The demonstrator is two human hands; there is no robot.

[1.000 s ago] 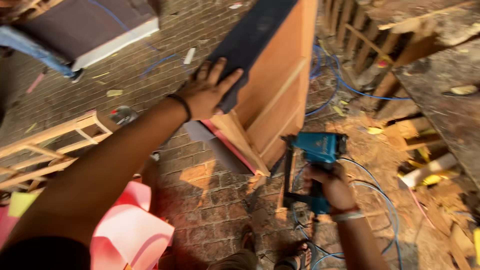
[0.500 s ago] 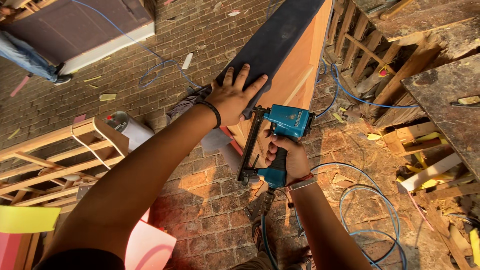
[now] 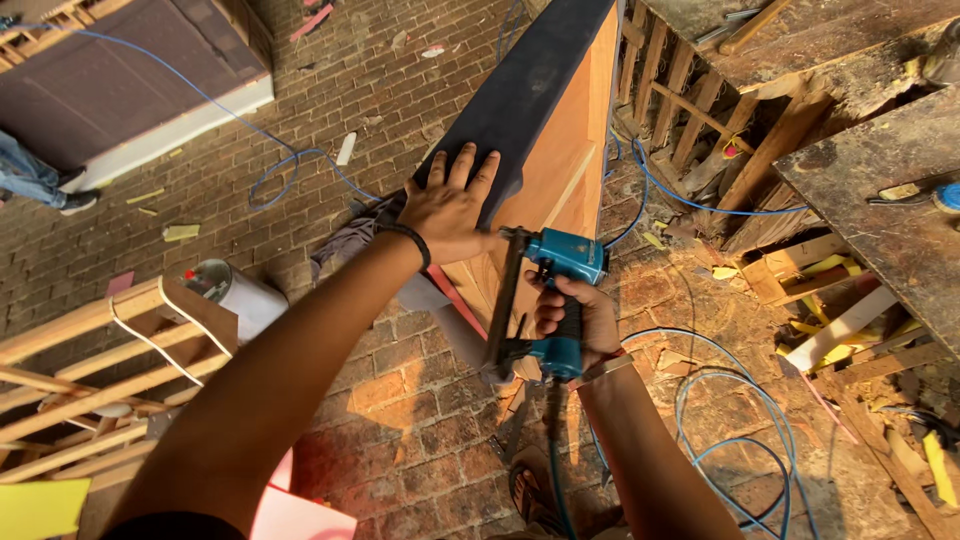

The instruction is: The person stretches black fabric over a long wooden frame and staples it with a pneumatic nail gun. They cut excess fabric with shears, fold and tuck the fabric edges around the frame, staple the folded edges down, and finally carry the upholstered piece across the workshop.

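Pressing left hand (image 3: 452, 205) flat on dark fabric panel (image 3: 520, 100); right hand (image 3: 575, 318) gripping blue staple gun (image 3: 555, 300), apparently pneumatic.

Left hand (image 3: 452, 205) on the panel (image 3: 530, 100); staple gun (image 3: 550, 300) just right of it.

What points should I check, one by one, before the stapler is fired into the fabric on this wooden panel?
1. Left hand flat on the dark fabric, pressing it over the panel edge: ok.
2. Right hand gripping the handle of the blue pneumatic stapler: ok.
3. Stapler nose seated against the wooden panel: cannot tell, the tip sits right beside the left hand and is partly hidden.
4. Left fingers clear of the nose: not ok, the palm lies very close to it.
5. Blue air hose free of kinks: ok where visible, it loops loosely on the brick floor.
6. Finger on trigger: cannot tell.
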